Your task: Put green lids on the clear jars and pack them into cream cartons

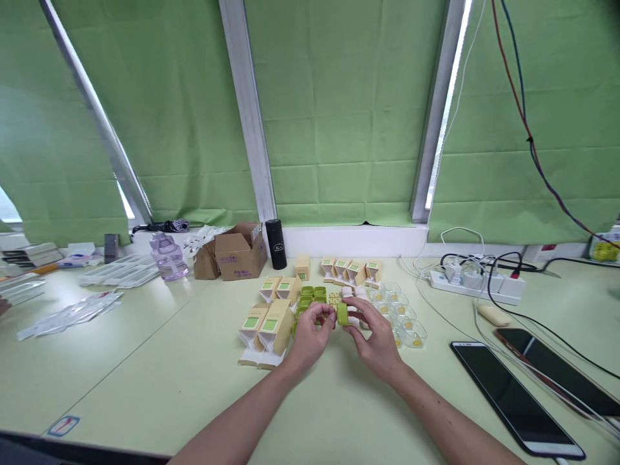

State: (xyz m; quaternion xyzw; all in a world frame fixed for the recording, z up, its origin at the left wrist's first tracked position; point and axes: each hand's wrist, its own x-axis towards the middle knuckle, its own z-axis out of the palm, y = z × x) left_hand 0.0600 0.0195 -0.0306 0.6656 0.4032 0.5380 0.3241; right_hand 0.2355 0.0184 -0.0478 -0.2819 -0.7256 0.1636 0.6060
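- Nearest, lower right on the pale green counter (159, 394): flat black-screened, white-bordered phone (513, 394), beside a dark slab phone (562, 371) with thin cable over it. Probably off to the side to stay clear of the right forearm.
- In the right hand (380, 341): small olive-green rounded-square piece (342, 314), out in front of the body, between both hands. Grip narrow, pinched on it from the right, likely to leave its left face reachable.
- Just beside that piece: left hand (310, 336). Grip narrow too, thumb near fingertips. Can't tell if pinching anything.
- Left of the left hand: beige paper cartons with green square panels (270, 325), white insides facing the near edge. Looks turned for easy access.
- Right of the right hand: clear plastic rounded boxes with yellow spots (415, 336). Laid out in rows, likely to be easy to pick singly.
- Past the fingers, partly hidden: olive-green square pieces (306, 292), tiny pale-yellow pieces (334, 298), white rounded pieces (347, 292). Looks sorted by kind, within short reach.
- Farther: row of beige cartons (356, 272), also insides out.
- Back edge: brown cardboard box (239, 257), black cylindrical flask (276, 245), translucent purple plastic bottle (168, 258), white power strip (475, 289). Probably kept back to save working room.
- Behind all: green fabric blinds (339, 110), lowered, likely against glare.
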